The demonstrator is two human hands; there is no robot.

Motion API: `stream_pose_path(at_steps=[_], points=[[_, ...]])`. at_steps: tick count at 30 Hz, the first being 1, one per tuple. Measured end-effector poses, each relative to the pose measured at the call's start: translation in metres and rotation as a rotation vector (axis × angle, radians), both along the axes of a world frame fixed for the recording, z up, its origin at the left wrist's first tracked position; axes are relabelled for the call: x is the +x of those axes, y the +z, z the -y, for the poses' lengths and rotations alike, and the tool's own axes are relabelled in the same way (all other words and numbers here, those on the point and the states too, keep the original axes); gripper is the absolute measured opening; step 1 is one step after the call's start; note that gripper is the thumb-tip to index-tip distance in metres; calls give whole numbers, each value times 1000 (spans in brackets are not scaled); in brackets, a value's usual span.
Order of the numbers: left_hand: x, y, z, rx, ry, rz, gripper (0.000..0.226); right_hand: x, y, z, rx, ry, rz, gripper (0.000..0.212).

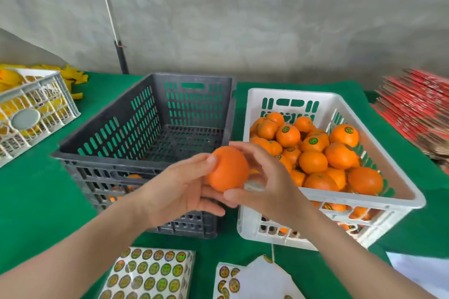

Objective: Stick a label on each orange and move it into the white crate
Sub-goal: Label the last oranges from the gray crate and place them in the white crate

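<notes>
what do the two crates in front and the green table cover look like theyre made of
Dark grey crate: looks like moulded plastic with a matte finish, judging by its even slotted walls and handle cut-out.
White crate: likely the same kind of plastic, slightly glossier, with a smooth rim and moulded slots.
Green cover: probably a felt-like cloth; it is flat, dull and shows no shine.

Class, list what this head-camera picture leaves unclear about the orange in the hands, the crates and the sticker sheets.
- Label on the held orange: head view, far side covered by the right hand.
- Oranges left in the dark crate: its near wall and the left hand hide most.
- Sticker sheet: cut off by the bottom edge, print too small to read.
- White crate: lower layers buried under top oranges.
</notes>
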State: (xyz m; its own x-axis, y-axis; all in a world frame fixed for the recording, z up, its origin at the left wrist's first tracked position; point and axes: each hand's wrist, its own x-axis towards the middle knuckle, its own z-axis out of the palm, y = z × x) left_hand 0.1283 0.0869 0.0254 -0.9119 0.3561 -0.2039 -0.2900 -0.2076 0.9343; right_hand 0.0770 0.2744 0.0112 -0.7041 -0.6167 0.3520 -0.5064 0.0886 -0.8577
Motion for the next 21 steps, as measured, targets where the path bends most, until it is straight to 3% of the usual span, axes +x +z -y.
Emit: stream_pose_path(at_steps=[5, 10, 14, 18, 21], points=[[12, -28, -33, -229, 23, 32, 102, -13, 0, -39, 351, 226, 101, 60], [22, -68, -61, -426, 26, 23, 74, -8, -43, -48, 448, 214, 295, 53], [30, -107, -56, -67, 238, 241, 88, -1, -96, -53, 492, 136, 466, 49], [39, -139, -47, 108, 432, 397, 74, 9, -154, -46, 1020, 211, 131, 54], [44, -150, -41, 147, 471, 422, 67, 15, -171, -36, 1151, 271, -71, 48]])
